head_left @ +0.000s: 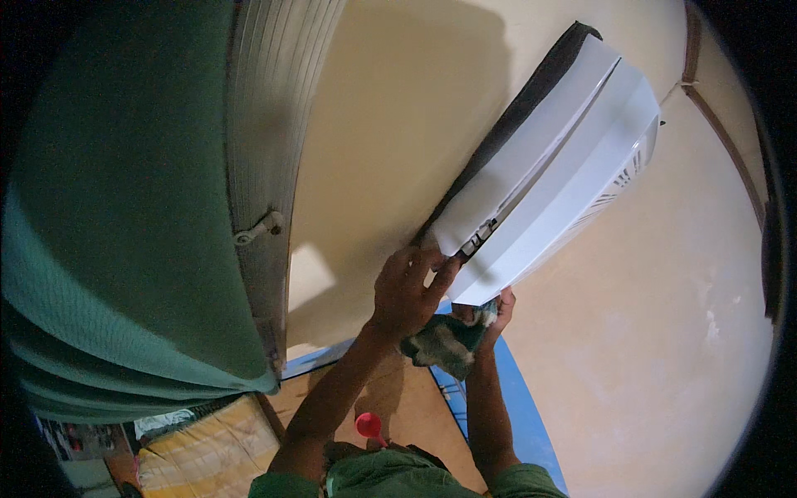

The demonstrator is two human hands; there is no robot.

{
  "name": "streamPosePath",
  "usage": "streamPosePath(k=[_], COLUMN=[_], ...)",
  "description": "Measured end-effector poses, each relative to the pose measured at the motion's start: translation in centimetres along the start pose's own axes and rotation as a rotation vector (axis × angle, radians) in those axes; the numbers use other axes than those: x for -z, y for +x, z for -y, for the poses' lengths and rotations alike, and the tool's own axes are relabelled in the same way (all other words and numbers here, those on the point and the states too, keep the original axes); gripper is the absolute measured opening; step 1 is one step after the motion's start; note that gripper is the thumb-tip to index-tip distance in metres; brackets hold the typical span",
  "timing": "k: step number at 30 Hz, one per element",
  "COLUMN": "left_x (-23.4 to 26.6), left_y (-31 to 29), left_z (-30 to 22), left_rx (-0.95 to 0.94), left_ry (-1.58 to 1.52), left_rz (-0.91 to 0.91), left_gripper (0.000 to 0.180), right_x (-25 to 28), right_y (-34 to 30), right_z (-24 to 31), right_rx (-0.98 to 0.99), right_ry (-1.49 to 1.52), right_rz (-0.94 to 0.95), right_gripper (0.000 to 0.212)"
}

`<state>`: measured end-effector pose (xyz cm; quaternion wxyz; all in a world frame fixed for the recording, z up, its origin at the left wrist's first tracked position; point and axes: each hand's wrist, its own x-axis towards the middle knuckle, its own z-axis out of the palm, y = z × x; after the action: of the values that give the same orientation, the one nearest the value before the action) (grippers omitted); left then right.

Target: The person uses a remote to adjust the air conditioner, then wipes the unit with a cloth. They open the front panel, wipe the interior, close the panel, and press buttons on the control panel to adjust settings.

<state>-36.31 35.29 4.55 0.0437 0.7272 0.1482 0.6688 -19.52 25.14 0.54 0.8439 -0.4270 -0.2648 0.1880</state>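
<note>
A green curtain [124,207] hangs left of the white wall unit [564,166]. The left hand [408,288] is at its lower end; whether gripping, I cannot tell. A cloth [448,342] is clamped in the right hand [503,311], which the unit partly hides. Below shows a round red thing [368,426].

White unit [564,166] blocks the way fwd of L hand [407,286] & R hand [502,310]; slit along its casing v. narrow. Cloth [448,342] hangs btwn wrists, cutting that gap. Open room R of unit, by pale wall [635,332]. Far L: handle [259,228] sticks out, curtain [124,207] bars the side.
</note>
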Motion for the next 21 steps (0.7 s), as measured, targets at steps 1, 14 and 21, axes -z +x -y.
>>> streamPosePath(k=[1,14,21], left_x=[0.6,2.6,-1.1], left_y=[0.1,1.8,1.4], left_z=[-0.4,-1.5,0.5], left_rx=[0.009,0.171,0.046], left_ry=[0.04,-0.005,-0.272], left_rz=[0.056,0.239,-0.06], left_gripper=[0.029,0.027,0.024], right_x=[-0.3,0.5,0.8], right_y=[-0.1,0.2,1.0], right_z=[0.0,-0.4,-1.2], right_rx=[0.024,-0.082,0.021], right_ry=[0.034,0.102,0.057], right_rz=[-0.098,0.149,0.088], right_gripper=[0.037,0.042,0.039])
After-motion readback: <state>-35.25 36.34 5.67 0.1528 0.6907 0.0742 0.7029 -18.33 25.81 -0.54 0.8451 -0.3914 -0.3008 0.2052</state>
